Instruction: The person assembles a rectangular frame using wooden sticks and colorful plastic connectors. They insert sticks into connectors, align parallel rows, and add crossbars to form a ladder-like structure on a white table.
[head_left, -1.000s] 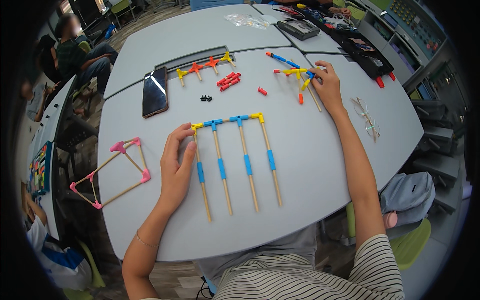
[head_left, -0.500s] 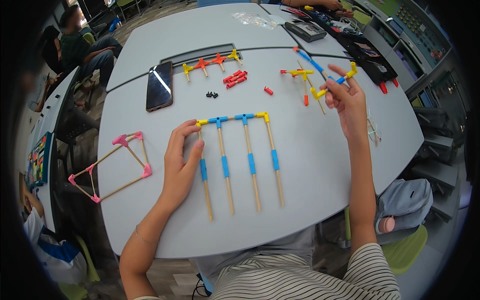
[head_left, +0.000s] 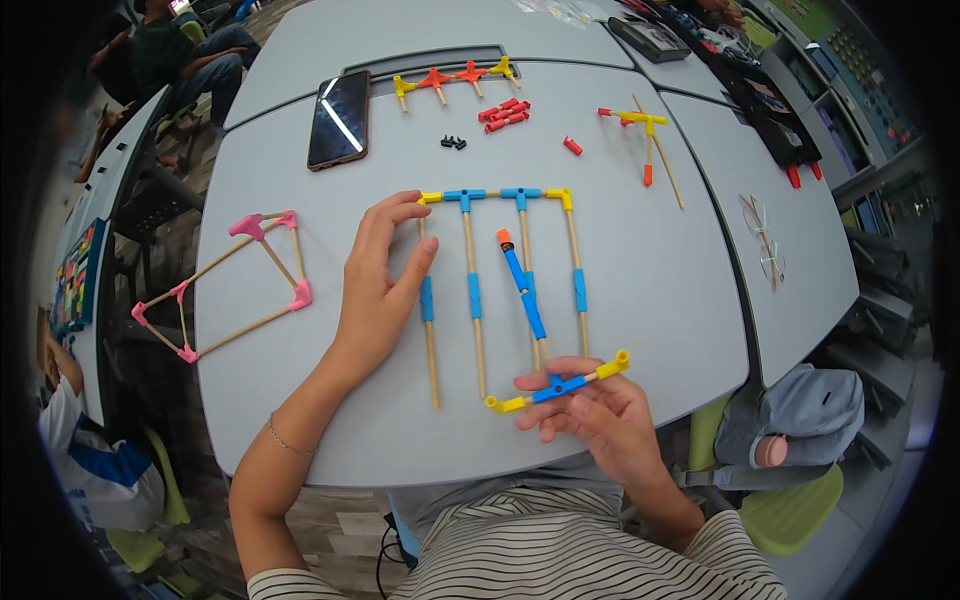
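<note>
Step in hand, as judged: fitting a second cross piece to the free ends of a stick frame.

The frame lies flat on the grey tabletop. It consists of four wooden sticks running from a top bar of yellow corner connectors and blue tee connectors, each stick carrying a blue sleeve near its middle. Its lower ends are bare.

The left hand rests palm down on the frame's left side, fingers spread loosely over the leftmost stick and the top-left yellow corner; it presses rather than grips.

The right hand holds a short connector bar pinched between thumb and fingertips, raised just below the frame's lower ends. The bar has yellow ends and a blue middle piece, from which a stick with blue sleeves and an orange tip slants up across the frame.

Next move, as judged: the bar's sockets must be lined up with the bare stick ends and pushed on squarely, while the left hand keeps the frame from sliding.

Also present: a dark phone, loose red connectors, and a pink-cornered stick shape.
</note>
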